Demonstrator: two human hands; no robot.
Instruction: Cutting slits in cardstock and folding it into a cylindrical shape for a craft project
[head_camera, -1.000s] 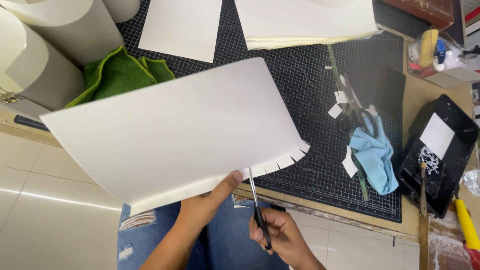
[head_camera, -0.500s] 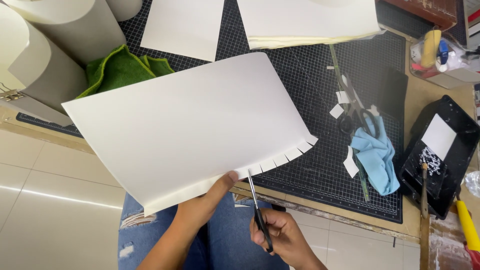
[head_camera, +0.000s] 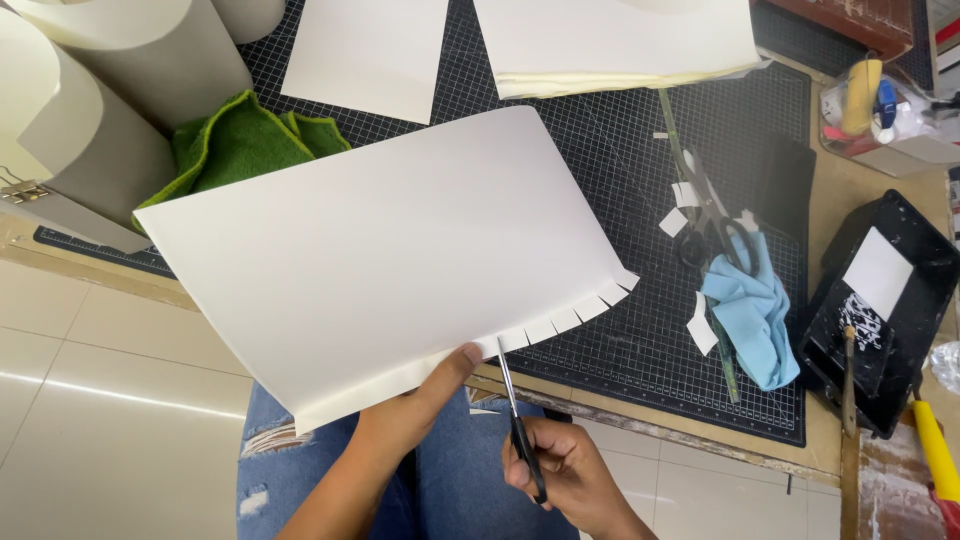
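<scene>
From the head camera, a large cream sheet of card is held in the air over the near edge of the surface, tilted, its far corner over the black cutting mat and its near part above the person's lap in blue jeans. The sheet is plain and smooth, slightly bowed. Along its lower right edge runs a row of short parallel slits that split the edge into small square tabs, from the right corner back to the scissors.

The left hand grips the sheet's near edge, thumb on top and the fingers clamped on the card from below. The right hand has its fingers closed around the dark handles of a pair of scissors, whose thin blades point up and meet the sheet's edge just beside the left thumb.

On the mat lie more cream sheets, a green felt piece, a second pair of scissors, small paper scraps and a light blue cloth. A black tray sits to the right.
</scene>
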